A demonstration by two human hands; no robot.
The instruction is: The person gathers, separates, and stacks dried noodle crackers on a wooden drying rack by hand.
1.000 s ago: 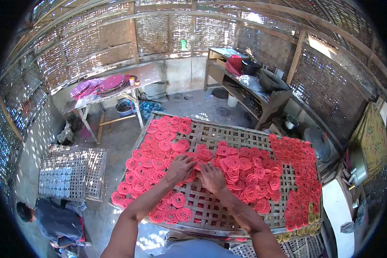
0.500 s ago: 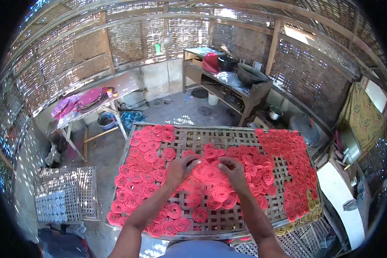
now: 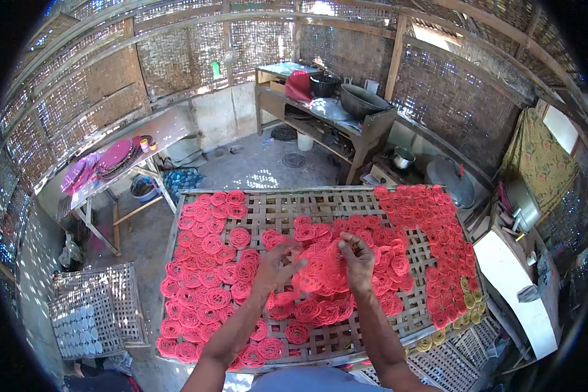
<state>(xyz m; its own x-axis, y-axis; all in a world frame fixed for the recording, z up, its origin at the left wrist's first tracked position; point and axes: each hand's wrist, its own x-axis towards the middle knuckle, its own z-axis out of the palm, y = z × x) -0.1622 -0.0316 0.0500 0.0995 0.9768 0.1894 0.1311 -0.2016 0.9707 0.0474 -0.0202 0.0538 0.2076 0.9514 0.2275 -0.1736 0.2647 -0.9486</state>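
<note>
A clump of red lacy coils (image 3: pixel 321 266), thin strands wound into flat rounds like noodle nests, is between my two hands above the slatted rack. My right hand (image 3: pixel 358 261) pinches the clump at its right edge, thumb against fingers. Beside its left edge, my left hand (image 3: pixel 276 266) is open, thumb and fingers apart; whether a fingertip touches a coil I cannot tell. Below and to the right lies a loose heap of the same coils (image 3: pixel 395 264). Single coils (image 3: pixel 217 298) cover the rack's left part, laid flat side by side.
The woven slat rack (image 3: pixel 346 202) also bears red coils along its right side and yellowish coils (image 3: pixel 469 299) at the near right corner. Behind stands a wooden bench (image 3: pixel 366 140) with a large basin (image 3: pixel 362 101). More racks (image 3: pixel 98 307) lean at lower left. A white panel (image 3: pixel 513 291) stands at right.
My left hand has let go of the clump's left side and its fingers have spread. The clump has shifted toward my right hand. The view has turned slightly right.
</note>
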